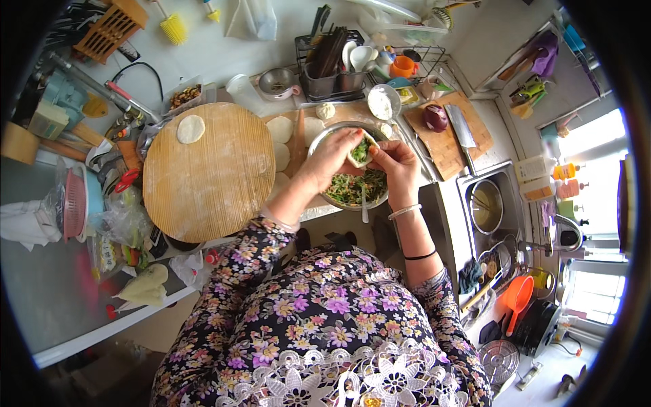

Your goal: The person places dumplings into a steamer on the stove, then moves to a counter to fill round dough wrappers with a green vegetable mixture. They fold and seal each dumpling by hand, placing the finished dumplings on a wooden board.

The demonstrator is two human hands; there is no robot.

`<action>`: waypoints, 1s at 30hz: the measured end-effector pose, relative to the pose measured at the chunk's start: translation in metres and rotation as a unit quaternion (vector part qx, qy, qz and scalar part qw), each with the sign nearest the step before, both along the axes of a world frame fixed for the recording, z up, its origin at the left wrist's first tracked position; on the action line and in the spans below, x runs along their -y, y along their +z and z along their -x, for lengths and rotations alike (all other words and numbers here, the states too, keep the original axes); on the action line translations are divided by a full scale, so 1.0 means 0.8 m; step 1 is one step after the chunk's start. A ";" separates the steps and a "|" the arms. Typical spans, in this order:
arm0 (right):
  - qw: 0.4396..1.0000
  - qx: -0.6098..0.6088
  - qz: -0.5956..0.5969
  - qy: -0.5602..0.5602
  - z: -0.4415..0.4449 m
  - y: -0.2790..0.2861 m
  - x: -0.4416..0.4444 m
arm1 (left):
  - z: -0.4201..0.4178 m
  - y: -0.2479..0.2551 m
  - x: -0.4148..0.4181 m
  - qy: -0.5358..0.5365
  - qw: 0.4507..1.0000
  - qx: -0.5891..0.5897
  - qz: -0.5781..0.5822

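Above a metal bowl (pixel 382 205) of chopped green filling (pixel 351 189), both hands hold a piece of dough wrapper (pixel 362 162) with green filling inside. My left hand (pixel 333 157) cups it from the left, and the fingers of my right hand (pixel 394 160) pinch its right edge. A spoon (pixel 364 203) rests in the bowl with its handle over the near rim. Left of the bowl, a rolling pin (pixel 299 137) lies among flat dough rounds (pixel 279 129). Another dough round (pixel 190 129) lies on the round wooden board (pixel 213 178).
To the right, a cutting board (pixel 432 145) holds a red onion (pixel 435 118) and a cleaver (pixel 460 127), beside a sink (pixel 470 239). A strainer of white flour (pixel 383 102) and a utensil rack (pixel 330 94) stand behind the bowl. Bags and baskets crowd the left.
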State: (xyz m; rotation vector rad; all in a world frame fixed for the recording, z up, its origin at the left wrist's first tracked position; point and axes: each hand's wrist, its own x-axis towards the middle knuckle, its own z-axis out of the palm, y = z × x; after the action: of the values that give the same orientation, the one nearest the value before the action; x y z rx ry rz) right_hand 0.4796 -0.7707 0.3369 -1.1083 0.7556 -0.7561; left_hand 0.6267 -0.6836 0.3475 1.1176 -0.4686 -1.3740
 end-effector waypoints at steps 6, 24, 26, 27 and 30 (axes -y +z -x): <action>0.980 -0.111 0.166 0.006 -0.001 -0.038 -0.002 | 0.026 -0.041 -0.009 0.086 0.989 -0.114 0.023; 0.921 -0.202 0.320 0.096 0.001 0.003 -0.005 | 0.006 -0.028 -0.008 -0.026 0.998 -0.010 -0.052; 0.914 -0.196 0.340 0.105 0.001 -0.005 -0.001 | 0.000 -0.020 -0.003 -0.052 0.996 0.016 -0.075; 0.946 -0.158 0.269 0.084 0.002 -0.012 0.000 | 0.000 -0.007 -0.002 -0.026 0.998 -0.001 -0.052; 0.996 -0.043 0.070 0.017 0.001 -0.009 -0.001 | -0.004 0.015 -0.002 0.022 0.996 -0.078 0.024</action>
State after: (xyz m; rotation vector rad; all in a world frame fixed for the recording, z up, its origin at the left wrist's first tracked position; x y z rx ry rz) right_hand 0.4787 -0.7696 0.3298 -1.2850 0.7632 -0.7453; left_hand 0.6299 -0.6817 0.3592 0.9666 -0.3599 -1.3921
